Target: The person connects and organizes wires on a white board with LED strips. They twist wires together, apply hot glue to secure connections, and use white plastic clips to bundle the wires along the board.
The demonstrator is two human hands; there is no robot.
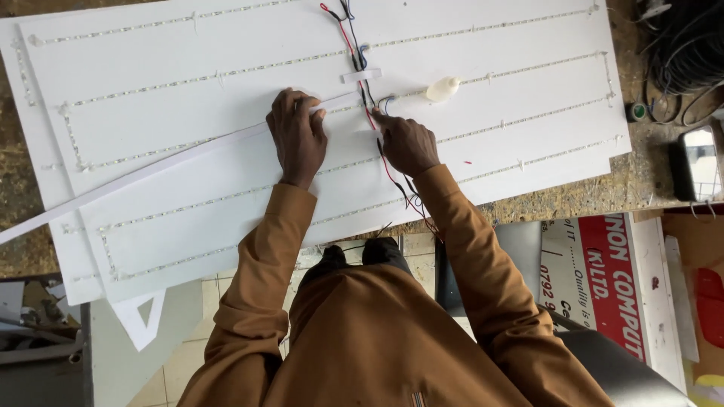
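While the person is leaning over the white board (226,45), the left hand (298,136) is lying knuckles-up on it, fingers curled down and pressing the near end of a long white strip (151,167); the strip is running away from that hand toward the person's left, slanting off the board's edge. The right hand (407,143) is sitting just beside the left, closed with its fingertips pinching at the wires (369,113), though whether it is truly gripping one is hard to tell. The red and black wires are running from beyond the fingertips, under that hand, and back along the right sleeve. Just beyond the right hand a small cream cap (443,89) is lying on the board. Rows of LED strips (528,117) are stretching to either side of both hands.
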